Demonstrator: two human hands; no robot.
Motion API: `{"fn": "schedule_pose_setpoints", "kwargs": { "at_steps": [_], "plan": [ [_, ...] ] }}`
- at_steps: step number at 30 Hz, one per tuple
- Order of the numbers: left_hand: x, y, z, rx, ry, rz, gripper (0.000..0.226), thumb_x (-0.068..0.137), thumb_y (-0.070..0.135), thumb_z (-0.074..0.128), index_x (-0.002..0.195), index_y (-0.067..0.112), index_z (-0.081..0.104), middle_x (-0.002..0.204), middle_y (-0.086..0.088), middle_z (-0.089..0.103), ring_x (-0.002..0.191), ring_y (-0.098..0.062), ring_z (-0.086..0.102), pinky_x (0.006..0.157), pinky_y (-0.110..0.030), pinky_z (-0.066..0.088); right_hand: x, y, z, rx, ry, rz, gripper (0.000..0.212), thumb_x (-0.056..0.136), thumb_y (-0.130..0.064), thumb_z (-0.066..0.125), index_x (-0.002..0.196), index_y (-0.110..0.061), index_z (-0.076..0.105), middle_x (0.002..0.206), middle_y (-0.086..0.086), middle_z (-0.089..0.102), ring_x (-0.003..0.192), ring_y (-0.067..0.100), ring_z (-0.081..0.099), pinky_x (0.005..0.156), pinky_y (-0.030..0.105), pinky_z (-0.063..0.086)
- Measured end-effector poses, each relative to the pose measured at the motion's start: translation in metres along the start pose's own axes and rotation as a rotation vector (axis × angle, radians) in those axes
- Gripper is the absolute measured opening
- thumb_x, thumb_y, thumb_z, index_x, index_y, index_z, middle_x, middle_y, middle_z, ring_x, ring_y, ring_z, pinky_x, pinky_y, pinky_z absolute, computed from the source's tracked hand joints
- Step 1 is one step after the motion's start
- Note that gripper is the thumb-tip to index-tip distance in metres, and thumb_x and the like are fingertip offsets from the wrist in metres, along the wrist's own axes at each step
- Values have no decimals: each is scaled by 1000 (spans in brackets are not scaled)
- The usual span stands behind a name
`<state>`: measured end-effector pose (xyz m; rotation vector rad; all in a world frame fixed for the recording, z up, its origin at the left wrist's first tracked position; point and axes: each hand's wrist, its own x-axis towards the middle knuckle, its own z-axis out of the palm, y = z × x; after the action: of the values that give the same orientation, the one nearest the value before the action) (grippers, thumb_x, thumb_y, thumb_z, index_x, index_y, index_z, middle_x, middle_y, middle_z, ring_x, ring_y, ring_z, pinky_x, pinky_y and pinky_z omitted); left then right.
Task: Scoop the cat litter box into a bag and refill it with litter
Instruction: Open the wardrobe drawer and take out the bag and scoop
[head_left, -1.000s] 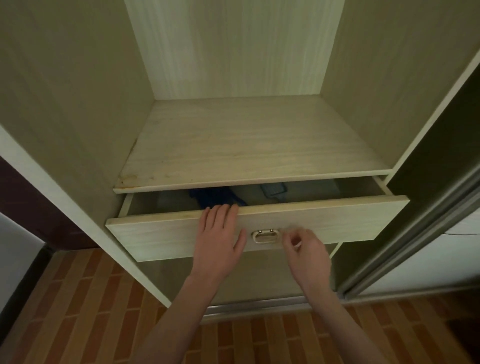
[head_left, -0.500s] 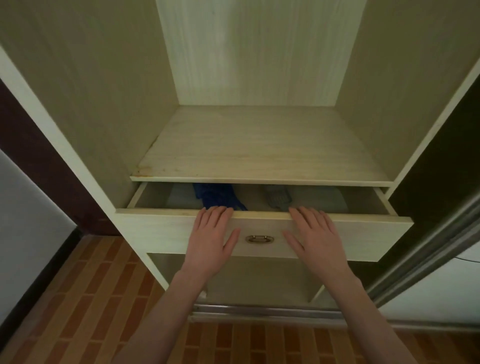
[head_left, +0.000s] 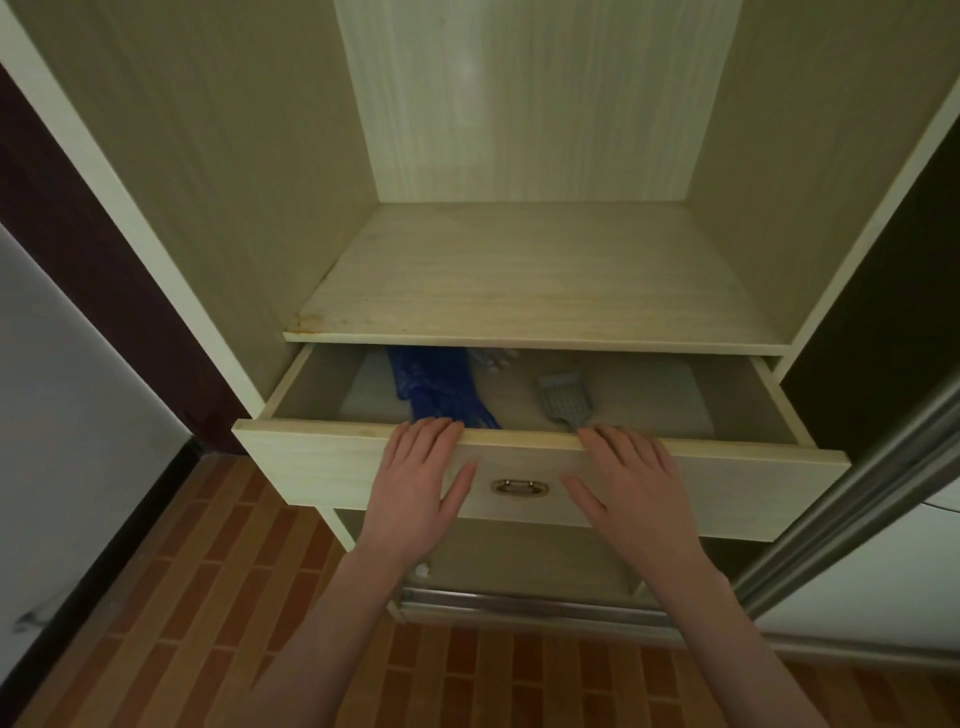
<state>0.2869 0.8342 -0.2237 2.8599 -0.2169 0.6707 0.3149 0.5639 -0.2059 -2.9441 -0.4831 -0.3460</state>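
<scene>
Two hands: both lie flat on the front of the drawer (head_left: 322, 467), one on each side of the handle (head_left: 520, 487).
Left hand (head_left: 418, 480): palm down on the front panel, fingers straight and close together, tips hooked just over the top edge, thumb spread toward the handle; it grips nothing.
Right hand (head_left: 631, 486): laid the same way, fingers straight and slightly fanned, tips at the top edge, thumb pointing toward the handle; it holds nothing.
Drawer: pulled partly out from under the shelf (head_left: 519, 280), its inside open to view.
Scoop (head_left: 565, 400): grey, slotted, lying flat inside the drawer right of centre, handle end toward the front, just beyond the right fingertips.
Bag (head_left: 441, 387): blue, bunched plastic, lying inside left of centre, its near end just beyond the left fingertips.
White item (head_left: 493, 358): small, at the back of the drawer, half hidden under the shelf; what it is cannot be told.
Floor (head_left: 234, 597): brown brick-pattern tiles below the drawer.
</scene>
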Motion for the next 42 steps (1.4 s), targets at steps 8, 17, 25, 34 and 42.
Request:
{"fn": "schedule_pose_setpoints", "kwargs": {
  "at_steps": [8, 17, 25, 34, 42],
  "plan": [
    [-24, 8, -16, -6, 13, -5, 50, 106, 48, 39, 142, 18, 56, 139, 1, 60, 133, -17, 51, 121, -40, 33, -24, -13, -13, 47, 42, 34, 62, 94, -62, 39, 133, -20, 63, 130, 3, 67, 119, 22, 62, 107, 42, 44],
    [-37, 15, -32, -7, 39, -10, 44, 105, 46, 40, 131, 21, 66, 126, 5, 69, 120, -12, 60, 111, -33, 39, -43, -23, -27, 51, 36, 49, 52, 96, -57, 51, 129, -20, 67, 126, 2, 70, 114, 21, 65, 106, 42, 47],
    [-39, 17, -42, -13, 103, 1, 31, 104, 39, 48, 108, 24, 75, 104, 10, 74, 96, -9, 64, 93, -29, 46, -54, -28, -41, 20, -7, 44, 49, 94, -58, 54, 125, -23, 68, 119, -1, 72, 106, 20, 67, 100, 39, 49],
    [-24, 14, -43, -55, 60, -67, 28, 104, 41, 46, 92, 27, 67, 87, 13, 65, 82, -7, 56, 81, -33, 46, -64, -29, -45, -54, -23, 12, 55, 90, -63, 39, 117, -24, 67, 109, -2, 69, 97, 21, 66, 89, 40, 51],
    [2, 3, -40, -117, -13, -192, 24, 103, 39, 50, 102, 24, 69, 96, 11, 64, 83, -8, 61, 70, -33, 56, -29, -18, -52, 22, -48, 41, 51, 98, -63, 37, 125, -28, 62, 114, -4, 70, 101, 20, 66, 88, 39, 52]
  ]
}}
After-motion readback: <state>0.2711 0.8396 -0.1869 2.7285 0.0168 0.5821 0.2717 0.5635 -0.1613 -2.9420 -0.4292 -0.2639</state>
